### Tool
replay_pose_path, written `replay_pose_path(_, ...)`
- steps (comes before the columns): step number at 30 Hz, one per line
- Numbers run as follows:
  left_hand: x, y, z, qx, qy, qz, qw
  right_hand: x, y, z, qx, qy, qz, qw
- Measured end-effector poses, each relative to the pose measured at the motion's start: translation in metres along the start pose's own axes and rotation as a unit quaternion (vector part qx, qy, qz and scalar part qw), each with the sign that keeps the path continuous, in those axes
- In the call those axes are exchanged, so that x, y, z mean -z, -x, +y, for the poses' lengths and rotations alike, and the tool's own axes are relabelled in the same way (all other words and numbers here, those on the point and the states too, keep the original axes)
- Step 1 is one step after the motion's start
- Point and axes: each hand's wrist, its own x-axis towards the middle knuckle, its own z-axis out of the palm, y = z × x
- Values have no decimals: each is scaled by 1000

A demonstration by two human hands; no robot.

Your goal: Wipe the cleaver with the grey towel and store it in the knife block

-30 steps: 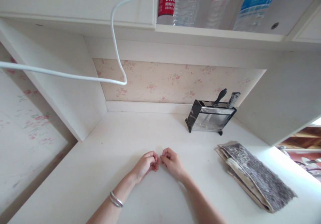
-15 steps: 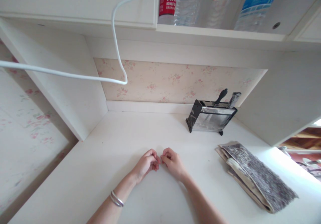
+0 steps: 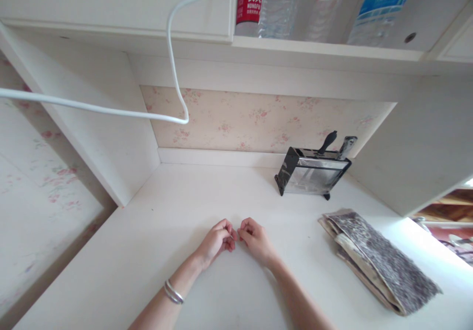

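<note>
My left hand (image 3: 219, 239) rests on the white countertop (image 3: 207, 192), its fingers curled loosely inward and the thumb lying by the index finger. Two silver bangles (image 3: 173, 292) circle the left wrist. Just to its right is my right hand (image 3: 254, 240), also on the counter, with thumb and index finger meeting and the other fingers folded. A narrow gap separates the fingertips of the two hands. No object shows in either hand.
A black-framed knife block (image 3: 314, 172) holding two handled tools stands at the back right. A folded grey-brown cloth (image 3: 384, 258) lies on the right. Overhead, a white cable (image 3: 111, 112) hangs before a shelf (image 3: 325, 48) with several bottles (image 3: 281, 5).
Both hands hold the same pose on the counter. The whole view has shifted very slightly; nothing was taken hold of or let go.
</note>
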Motion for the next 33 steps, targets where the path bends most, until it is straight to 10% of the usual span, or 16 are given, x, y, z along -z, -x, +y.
replay_pose_path(33,5,5,-6,-49,36,5,998,-4,9,13,9,55,81,995)
